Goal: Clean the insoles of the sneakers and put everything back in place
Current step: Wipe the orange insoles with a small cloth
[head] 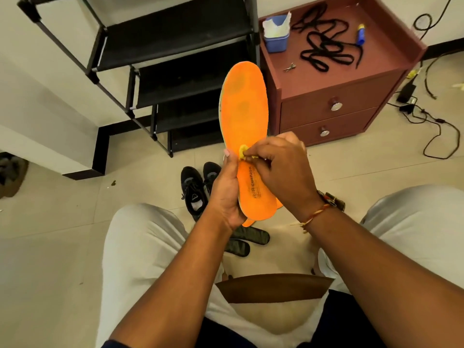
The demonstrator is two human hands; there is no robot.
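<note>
The left hand [226,194] grips the heel end of an orange insole [243,109] and holds it up in the air. The right hand [281,167] pinches a small yellow wipe [243,152] and presses it on the middle of the insole. Two black sneakers [198,187] stand on the floor below. Black laces [324,43] lie on the brown bench [326,77].

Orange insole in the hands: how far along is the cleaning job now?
Done: laces lie on the cabinet, dark insoles are out of the sneakers. In hand: left hand holds the orange insole, right hand pinches a yellow wipe against it. Left: refitting insoles and laces.
</note>
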